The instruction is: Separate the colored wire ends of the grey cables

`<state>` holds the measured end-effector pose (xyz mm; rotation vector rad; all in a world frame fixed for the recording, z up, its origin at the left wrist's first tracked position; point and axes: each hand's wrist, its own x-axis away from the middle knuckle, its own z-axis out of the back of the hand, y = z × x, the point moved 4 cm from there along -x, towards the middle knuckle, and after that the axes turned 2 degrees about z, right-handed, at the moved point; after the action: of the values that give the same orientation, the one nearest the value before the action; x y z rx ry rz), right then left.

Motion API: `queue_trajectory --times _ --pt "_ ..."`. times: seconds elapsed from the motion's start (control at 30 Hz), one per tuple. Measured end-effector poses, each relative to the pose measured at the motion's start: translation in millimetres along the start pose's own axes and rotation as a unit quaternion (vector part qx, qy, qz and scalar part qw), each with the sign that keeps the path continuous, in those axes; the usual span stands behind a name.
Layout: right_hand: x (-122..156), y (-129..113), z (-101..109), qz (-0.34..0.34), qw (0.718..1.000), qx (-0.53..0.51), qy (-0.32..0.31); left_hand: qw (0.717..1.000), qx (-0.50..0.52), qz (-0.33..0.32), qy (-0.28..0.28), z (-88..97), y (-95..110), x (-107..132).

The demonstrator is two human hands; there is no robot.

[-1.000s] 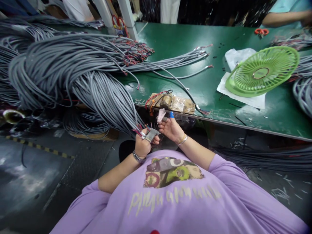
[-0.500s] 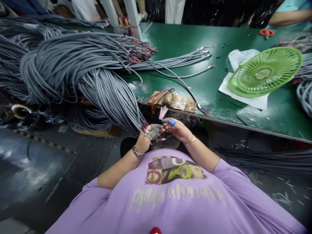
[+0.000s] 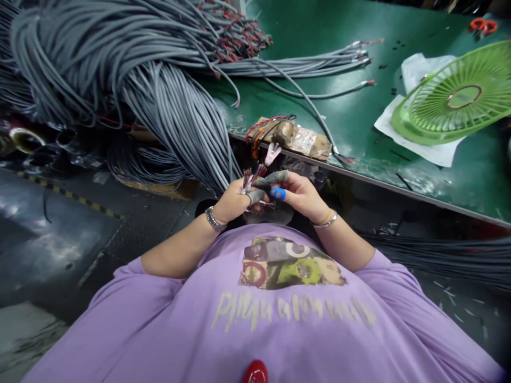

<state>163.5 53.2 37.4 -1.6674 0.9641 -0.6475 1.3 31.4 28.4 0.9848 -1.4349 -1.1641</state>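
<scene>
My left hand (image 3: 235,201) is closed around the ends of a thick bundle of grey cables (image 3: 187,127) hanging over the table edge. Thin coloured wire ends (image 3: 261,170) stick out above its fingers, and more stripped ends (image 3: 268,204) show below. Grey covers sit on its thumb and forefinger. From the right, my right hand (image 3: 305,197) meets these fingers, its grey-covered forefinger bent over towards the wires. A blue wrap (image 3: 278,193) covers its thumb. Whatever lies between thumb and forefinger is too small to make out.
Against the green table's (image 3: 347,127) front edge lies a taped wooden block (image 3: 303,139) with a pale pink clip-like piece (image 3: 273,154) and red and black leads. A green fan (image 3: 459,98) stands on white paper at right. Orange-handled scissors (image 3: 483,25) lie behind; more grey cables (image 3: 80,48) heap at left.
The view has tilted down and closer. My right forefinger has come over to the left hand's fingertips, and more coloured wire ends now show above the left hand.
</scene>
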Motion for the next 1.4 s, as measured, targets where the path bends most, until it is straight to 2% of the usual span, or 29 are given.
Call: queue_trajectory --times 0.07,0.23,0.4,0.57,0.73,0.87,1.0,1.13,1.27,1.33,1.4 --pt "2.1 -1.7 -11.0 0.013 0.999 0.022 -0.029 1.0 0.002 -0.002 0.002 0.3 6.6 3.0" --pt "5.7 9.6 -20.6 0.012 0.996 0.071 -0.049 0.994 0.076 -0.024 0.072 18.7 20.1 14.1" --pt "5.5 20.6 -14.4 -0.003 0.991 0.127 -0.04 0.988 0.098 -0.041 0.113 37.7 20.5 28.2" --pt "2.8 22.3 -4.8 -0.002 0.987 0.162 -0.012 0.988 0.095 -0.033 0.121 42.8 13.6 33.1" --pt "-3.3 18.8 -3.6 0.021 0.984 0.176 -0.001 0.993 0.074 0.01 0.095 38.1 9.2 30.9" --pt "-9.7 15.8 -11.9 0.043 0.981 0.186 -0.016 0.996 0.064 0.015 0.057 33.0 9.7 29.3" --pt "-15.6 10.6 -23.3 0.082 0.977 0.193 -0.032 0.999 0.019 0.011 0.047 30.6 4.0 25.9" --pt "-17.1 5.3 -31.6 0.124 0.969 0.213 -0.032 0.998 -0.065 -0.015 0.021 24.5 -8.5 19.4" --pt "-15.2 7.0 -32.7 0.145 0.959 0.244 -0.002 0.979 -0.191 -0.074 0.009 18.1 -15.7 15.9" --pt "-15.5 13.2 -30.4 0.135 0.968 0.213 0.01 0.976 -0.194 -0.096 -0.005 16.4 -16.6 15.8" --pt "-17.6 22.0 -24.4 0.104 0.98 0.162 0.042 0.983 -0.149 -0.091 -0.061 14.8 -18.3 16.2"
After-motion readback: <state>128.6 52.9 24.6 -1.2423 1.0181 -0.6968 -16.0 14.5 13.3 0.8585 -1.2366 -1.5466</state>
